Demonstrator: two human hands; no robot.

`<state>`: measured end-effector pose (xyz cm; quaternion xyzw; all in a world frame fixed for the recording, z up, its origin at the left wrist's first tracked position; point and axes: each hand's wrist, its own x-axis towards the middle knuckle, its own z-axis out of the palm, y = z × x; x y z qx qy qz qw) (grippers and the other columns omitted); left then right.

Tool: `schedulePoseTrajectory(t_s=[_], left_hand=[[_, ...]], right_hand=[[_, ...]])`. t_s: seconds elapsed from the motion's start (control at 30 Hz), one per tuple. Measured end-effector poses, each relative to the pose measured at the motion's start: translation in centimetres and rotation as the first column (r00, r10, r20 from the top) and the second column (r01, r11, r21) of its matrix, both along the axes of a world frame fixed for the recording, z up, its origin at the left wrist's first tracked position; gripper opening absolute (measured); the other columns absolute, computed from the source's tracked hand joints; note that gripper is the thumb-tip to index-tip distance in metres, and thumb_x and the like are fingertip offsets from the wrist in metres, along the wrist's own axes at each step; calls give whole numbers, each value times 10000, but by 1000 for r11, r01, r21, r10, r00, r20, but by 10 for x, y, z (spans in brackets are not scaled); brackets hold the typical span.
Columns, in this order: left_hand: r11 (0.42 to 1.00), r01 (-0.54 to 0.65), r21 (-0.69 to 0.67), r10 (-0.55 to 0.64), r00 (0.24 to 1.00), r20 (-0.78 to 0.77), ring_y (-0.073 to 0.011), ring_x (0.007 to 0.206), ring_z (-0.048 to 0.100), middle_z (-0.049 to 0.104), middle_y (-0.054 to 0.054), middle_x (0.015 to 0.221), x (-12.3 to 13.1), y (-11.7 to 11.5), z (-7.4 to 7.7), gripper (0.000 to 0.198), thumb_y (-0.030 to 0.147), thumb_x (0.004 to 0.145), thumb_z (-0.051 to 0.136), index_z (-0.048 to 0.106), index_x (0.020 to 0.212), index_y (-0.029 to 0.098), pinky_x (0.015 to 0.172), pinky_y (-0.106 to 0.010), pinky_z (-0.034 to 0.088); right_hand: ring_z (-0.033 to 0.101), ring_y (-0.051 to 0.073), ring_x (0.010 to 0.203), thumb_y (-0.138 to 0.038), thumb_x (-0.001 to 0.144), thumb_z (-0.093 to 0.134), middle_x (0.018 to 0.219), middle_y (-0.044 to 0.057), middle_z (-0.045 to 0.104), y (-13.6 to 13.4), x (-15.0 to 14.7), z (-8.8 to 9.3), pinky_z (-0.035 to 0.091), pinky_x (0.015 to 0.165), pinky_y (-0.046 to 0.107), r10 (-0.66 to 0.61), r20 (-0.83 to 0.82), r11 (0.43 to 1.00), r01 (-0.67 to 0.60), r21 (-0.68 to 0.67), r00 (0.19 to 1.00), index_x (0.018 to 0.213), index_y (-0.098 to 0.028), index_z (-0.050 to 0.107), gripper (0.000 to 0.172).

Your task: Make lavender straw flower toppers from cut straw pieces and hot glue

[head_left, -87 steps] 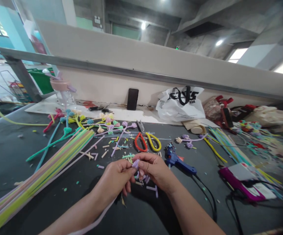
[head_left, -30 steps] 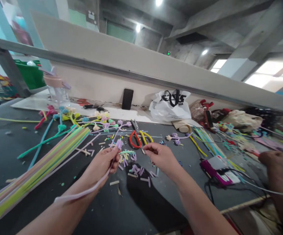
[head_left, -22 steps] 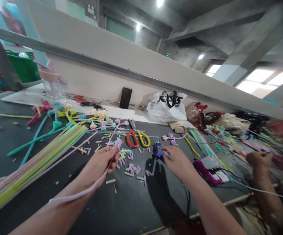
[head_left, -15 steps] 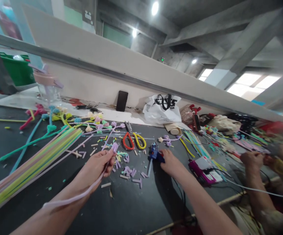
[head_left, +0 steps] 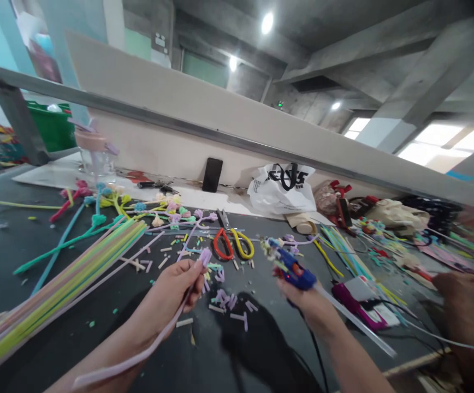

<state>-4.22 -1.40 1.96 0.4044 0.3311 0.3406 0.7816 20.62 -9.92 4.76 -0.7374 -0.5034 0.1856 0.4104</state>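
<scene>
The left hand (head_left: 182, 289) pinches a long, soft lilac stem (head_left: 155, 343), lying along the forearm (head_left: 116, 339). The right hand (head_left: 308, 301) grips a blue plastic glue gun (head_left: 296, 273) above the dark table (head_left: 179, 368). Farther lie red-and-yellow-handled metal scissors (head_left: 227, 222).

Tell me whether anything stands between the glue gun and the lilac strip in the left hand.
Nothing visible does: the right hand holds the blue glue gun across a gap from the lilac strip in the left hand. The scissors and cut pieces lie lower, on the tabletop.
</scene>
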Motion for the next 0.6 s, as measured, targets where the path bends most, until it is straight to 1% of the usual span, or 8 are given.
schedulePoseTrajectory(t_s=[0.03,0.1,0.13,0.23,0.27,0.37,0.47,0.6], left_hand=[[1000,2,-1,-2,1000,3,-18,356,352,465,59,519,1,-1,1,329,463,770,562,496,674,156,307,-113,210],[1000,6,-5,-6,1000,15,-21,345,358,480,64,518,1,-1,3,310,466,763,569,507,711,166,301,-115,203],[1000,10,-8,-10,1000,17,-22,341,362,488,65,518,2,-1,5,306,467,758,575,511,723,169,299,-115,202],[999,28,-27,-28,1000,6,-23,335,370,499,64,511,1,0,8,302,461,748,590,517,729,169,295,-115,208],[999,32,-35,-32,999,4,-22,332,368,496,65,505,1,0,9,299,455,745,597,519,729,168,294,-115,208],[998,43,-54,-41,998,38,-17,325,350,486,68,493,1,-2,11,289,439,735,615,523,731,165,291,-113,196],[995,65,-73,-58,994,93,-15,323,342,481,65,497,1,-3,12,283,426,734,623,521,727,162,291,-114,178],[983,128,-131,-106,981,165,-15,321,321,466,63,500,1,-5,15,254,394,745,622,528,750,159,284,-120,158]], right_hand=[[629,205,632,-427,660,596,736,48,670,-6,-13,-3,479,530,278,14,-100,999,-11,34,995,854,-175,608,319],[620,187,579,-433,662,629,687,37,668,-15,-38,-10,480,503,262,77,-175,996,-67,63,982,822,-180,627,299],[616,180,569,-417,678,624,672,32,665,-18,-50,-13,489,514,260,58,-145,995,-45,88,988,808,-185,629,266],[630,180,621,-318,726,590,710,31,674,-24,-73,-14,511,589,256,116,33,989,-119,84,993,762,-202,627,127],[627,178,612,-298,735,573,695,28,669,-25,-77,-13,510,579,251,123,102,987,-133,90,987,717,-207,620,104],[603,170,541,-276,737,544,611,13,640,-24,-83,-8,488,492,234,99,241,983,-133,130,965,596,-220,574,155],[594,165,513,-272,737,539,589,5,632,-23,-84,-4,477,455,226,83,261,982,-123,140,962,589,-224,563,158],[609,167,539,-285,755,523,619,9,644,-24,-84,-2,492,481,230,99,262,980,-140,141,960,633,-223,590,153]])
